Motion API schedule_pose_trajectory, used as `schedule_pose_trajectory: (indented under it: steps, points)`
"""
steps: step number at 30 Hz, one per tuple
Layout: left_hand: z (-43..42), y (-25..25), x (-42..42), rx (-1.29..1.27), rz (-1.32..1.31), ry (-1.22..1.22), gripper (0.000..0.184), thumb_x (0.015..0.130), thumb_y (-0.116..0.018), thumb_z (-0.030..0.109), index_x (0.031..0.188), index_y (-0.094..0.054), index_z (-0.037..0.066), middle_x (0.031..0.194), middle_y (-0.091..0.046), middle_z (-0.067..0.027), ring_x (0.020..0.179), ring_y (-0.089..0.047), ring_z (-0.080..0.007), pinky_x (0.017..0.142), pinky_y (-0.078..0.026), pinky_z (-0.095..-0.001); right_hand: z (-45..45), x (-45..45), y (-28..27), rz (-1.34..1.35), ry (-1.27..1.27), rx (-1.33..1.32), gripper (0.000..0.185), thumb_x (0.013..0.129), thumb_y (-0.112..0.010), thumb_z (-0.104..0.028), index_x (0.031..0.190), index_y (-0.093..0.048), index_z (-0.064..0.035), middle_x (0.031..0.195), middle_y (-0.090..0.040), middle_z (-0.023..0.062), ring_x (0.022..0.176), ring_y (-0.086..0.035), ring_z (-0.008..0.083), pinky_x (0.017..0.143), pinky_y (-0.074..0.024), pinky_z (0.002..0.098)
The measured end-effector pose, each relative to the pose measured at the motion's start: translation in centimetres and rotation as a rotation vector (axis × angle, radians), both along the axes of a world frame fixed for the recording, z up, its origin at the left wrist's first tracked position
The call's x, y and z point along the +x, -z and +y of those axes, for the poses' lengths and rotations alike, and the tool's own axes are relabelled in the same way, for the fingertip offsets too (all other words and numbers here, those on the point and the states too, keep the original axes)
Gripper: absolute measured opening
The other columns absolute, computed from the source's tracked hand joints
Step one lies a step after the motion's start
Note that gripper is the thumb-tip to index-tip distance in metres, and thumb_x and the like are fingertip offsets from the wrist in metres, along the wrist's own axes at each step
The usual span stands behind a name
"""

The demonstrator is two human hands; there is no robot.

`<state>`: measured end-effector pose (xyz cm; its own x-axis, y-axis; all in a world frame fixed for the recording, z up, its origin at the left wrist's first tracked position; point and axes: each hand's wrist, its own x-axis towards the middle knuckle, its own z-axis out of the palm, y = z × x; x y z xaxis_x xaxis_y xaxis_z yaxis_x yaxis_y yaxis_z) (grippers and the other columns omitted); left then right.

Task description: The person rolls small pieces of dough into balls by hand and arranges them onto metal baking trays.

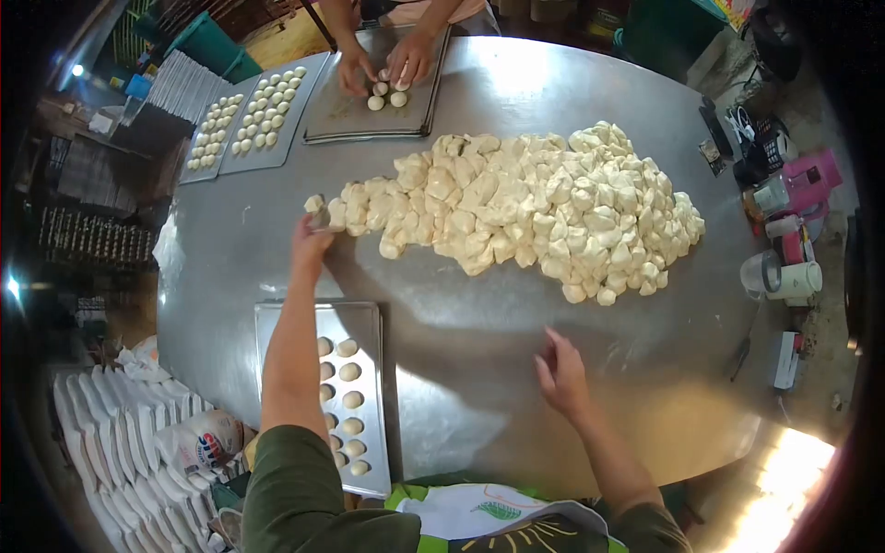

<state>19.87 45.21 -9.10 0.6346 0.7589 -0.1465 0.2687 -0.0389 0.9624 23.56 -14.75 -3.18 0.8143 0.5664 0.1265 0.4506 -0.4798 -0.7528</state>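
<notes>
My left hand (pixel 313 241) reaches to the left tip of a large heap of pale dough pieces (pixel 590 212) on the metal table (pixel 479 369). Its fingers are closed around something flat and dull at the end pieces, too small to make out. My right hand (pixel 562 373) hovers over the bare metal below the heap, fingers apart, holding nothing. Under my left arm lies a tray (pixel 369 323) with rows of round dough balls (pixel 352 399), partly hidden by the arm.
Across the table a co-worker's hands (pixel 387 69) handle dough balls on a stacked tray (pixel 350 120). Two filled trays (pixel 263 120) lie at the upper left. A pink container (pixel 811 180), cups (pixel 797 279) and a white box (pixel 787 359) line the right edge.
</notes>
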Motion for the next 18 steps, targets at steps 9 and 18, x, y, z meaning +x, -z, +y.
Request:
schedule_pose_trajectory:
  steps: [9,18]
  points:
    - [1.8,-1.9,5.5,0.291,0.315,-0.185,0.025,0.095,-0.068,0.022,0.111,-0.067,0.003,0.082,-0.059,-0.0041,0.076,-0.057,-0.0146,0.065,-0.046,-0.0316,-0.5,-2.1,2.0,-0.268,0.007,-0.166,0.048,0.083,-0.077,-0.016,0.127,-0.061,-0.0073,0.092,-0.061,0.0104,0.085,-0.059,0.0311,0.080,-0.0429,0.0432]
    - [-32.9,-10.2,-8.1,-0.491,-0.092,0.402,0.006,0.101,-0.065,0.017,0.098,-0.068,0.012,0.080,-0.059,0.0057,0.071,-0.050,-0.0043,0.062,-0.039,-0.0230,7.1,-8.7,-4.5,0.274,0.298,0.331,0.032,0.094,-0.069,-0.015,0.122,-0.061,-0.0019,0.099,-0.062,0.0148,0.088,-0.064,0.0251,0.076,-0.0524,0.0360]
